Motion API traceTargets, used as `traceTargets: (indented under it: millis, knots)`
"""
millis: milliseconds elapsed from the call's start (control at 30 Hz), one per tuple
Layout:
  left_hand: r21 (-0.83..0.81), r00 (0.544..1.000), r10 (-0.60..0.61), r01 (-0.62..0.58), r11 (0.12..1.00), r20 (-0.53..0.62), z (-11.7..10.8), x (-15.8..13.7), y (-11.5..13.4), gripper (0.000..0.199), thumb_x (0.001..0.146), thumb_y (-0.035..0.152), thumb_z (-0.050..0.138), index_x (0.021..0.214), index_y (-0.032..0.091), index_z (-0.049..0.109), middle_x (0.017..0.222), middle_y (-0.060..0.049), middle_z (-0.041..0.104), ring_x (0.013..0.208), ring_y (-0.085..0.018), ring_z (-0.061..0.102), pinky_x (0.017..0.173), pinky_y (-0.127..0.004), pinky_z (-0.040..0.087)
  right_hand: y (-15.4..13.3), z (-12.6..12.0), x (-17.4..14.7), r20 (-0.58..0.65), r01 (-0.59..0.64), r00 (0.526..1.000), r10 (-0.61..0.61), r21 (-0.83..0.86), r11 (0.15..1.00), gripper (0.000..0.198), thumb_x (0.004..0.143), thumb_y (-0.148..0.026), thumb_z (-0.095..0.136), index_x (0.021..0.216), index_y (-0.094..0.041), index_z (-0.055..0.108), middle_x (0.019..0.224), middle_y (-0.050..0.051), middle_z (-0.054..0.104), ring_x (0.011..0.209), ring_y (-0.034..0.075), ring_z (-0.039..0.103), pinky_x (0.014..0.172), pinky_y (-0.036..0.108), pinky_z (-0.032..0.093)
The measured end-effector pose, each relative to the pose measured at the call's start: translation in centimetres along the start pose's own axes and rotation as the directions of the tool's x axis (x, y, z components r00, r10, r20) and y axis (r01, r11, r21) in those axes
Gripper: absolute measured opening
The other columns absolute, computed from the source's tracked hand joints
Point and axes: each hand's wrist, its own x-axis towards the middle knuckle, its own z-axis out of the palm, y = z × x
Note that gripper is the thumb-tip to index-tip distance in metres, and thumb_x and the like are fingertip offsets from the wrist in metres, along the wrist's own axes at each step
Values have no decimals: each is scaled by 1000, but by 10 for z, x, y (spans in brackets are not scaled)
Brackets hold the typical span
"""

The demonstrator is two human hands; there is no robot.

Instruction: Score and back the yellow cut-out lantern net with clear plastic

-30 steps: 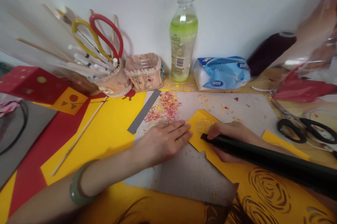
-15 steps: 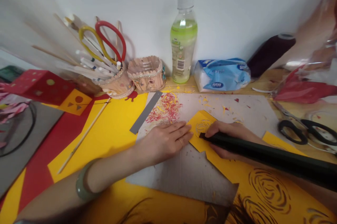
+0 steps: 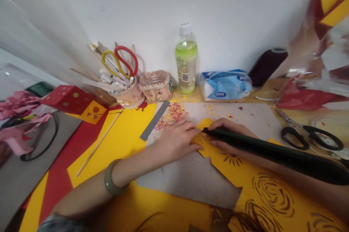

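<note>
My left hand (image 3: pixel 178 139), a green bangle on its wrist, pinches the left end of a yellow sheet of paper (image 3: pixel 231 175) between thumb and fingers. Swirl and ray shapes are cut through this sheet. My right hand (image 3: pixel 231 130) is closed round a long black tool (image 3: pixel 261 148), its narrow end at the paper close to my left fingertips. The tool covers part of the right hand, and its exact kind does not show. Under the paper lies a grey cutting board (image 3: pixel 185 179) with red and yellow scraps (image 3: pixel 174 114) at its far side.
Along the wall stand a cup of pens and scissors (image 3: pixel 129 95), a small basket (image 3: pixel 155 88), a drink bottle (image 3: pixel 186 61), a tissue pack (image 3: pixel 226 86) and a dark thread cone (image 3: pixel 268 66). Black-handled scissors (image 3: pixel 311 135) lie right; a grey ruler (image 3: pixel 155 121) and wooden stick (image 3: pixel 99 143) left.
My left hand has gone from lying flat beside the paper to gripping its end, which has bent up. The black tool stays in my right hand. The camera view has shifted.
</note>
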Motion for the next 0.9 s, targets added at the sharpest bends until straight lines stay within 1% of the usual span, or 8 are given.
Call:
traceTargets:
  millis: [133, 233, 367, 500, 567, 667, 833, 900]
  knots:
    - [61, 980, -155, 148, 987, 122, -4, 8, 10, 45, 74, 51, 66, 97, 13, 62, 96, -8, 64, 99, -25, 58, 82, -38, 51, -4, -4, 1, -181, -38, 983, 40, 13, 999, 24, 79, -39, 61, 97, -24, 54, 91, 2, 66, 82, 17, 64, 74, 29, 51]
    - [85, 981, -150, 140, 986, 123, -3, 7, 13, 33, 79, 45, 62, 93, 14, 63, 95, -7, 63, 96, -24, 58, 81, -36, 51, -5, -6, 3, -242, -39, 969, 44, 26, 999, 24, 79, -40, 61, 95, -24, 55, 91, 2, 65, 83, 18, 62, 75, 31, 51]
    - [92, 991, -83, 73, 993, 107, 1, 5, 12, 24, 86, 35, 52, 88, 15, 65, 90, -7, 64, 85, -21, 60, 70, -31, 50, -8, -6, 2, -214, -58, 975, 65, 40, 998, 22, 78, -40, 61, 93, -24, 56, 89, 1, 65, 80, 17, 62, 73, 29, 49]
    - [-1, 994, -55, 56, 998, 92, 1, 7, 6, 23, 90, 24, 46, 83, 16, 67, 83, -5, 66, 79, -18, 61, 71, -29, 48, -14, -4, 1, -220, -204, 951, 219, 89, 975, 27, 77, -43, 61, 98, -26, 54, 83, 0, 67, 72, 17, 64, 67, 30, 48]
    - [-93, 992, -98, 106, 990, 85, 0, 9, 2, 20, 89, 22, 48, 83, 16, 66, 83, -5, 66, 81, -18, 61, 73, -29, 47, -15, -4, 1, -236, -236, 939, 249, 81, 968, 29, 78, -43, 60, 102, -28, 54, 80, -1, 68, 73, 18, 65, 66, 30, 48]
    - [-193, 974, -200, 217, 957, 102, -3, 13, -1, 16, 87, 20, 50, 83, 17, 65, 84, -4, 67, 85, -18, 61, 76, -28, 45, -13, -3, 1, -236, -206, 951, 198, -11, 978, 28, 77, -42, 60, 102, -28, 56, 80, -1, 69, 75, 19, 65, 64, 29, 48]
    - [-220, 954, -262, 289, 932, 143, -9, 18, -4, 18, 86, 18, 49, 77, 17, 65, 80, -1, 68, 75, -15, 60, 68, -25, 41, -9, -1, 0, -62, -193, 979, 192, -7, 981, 32, 81, -45, 54, 107, -27, 54, 75, -3, 69, 40, 10, 54, 42, 23, 44]
    - [-227, 947, -283, 313, 922, 154, -10, 20, -5, 19, 86, 17, 49, 73, 16, 64, 77, -1, 66, 70, -14, 59, 65, -24, 40, -9, -1, -1, -26, -217, 976, 217, 1, 976, 32, 81, -46, 53, 108, -27, 52, 77, -2, 70, 37, 9, 53, 39, 23, 43]
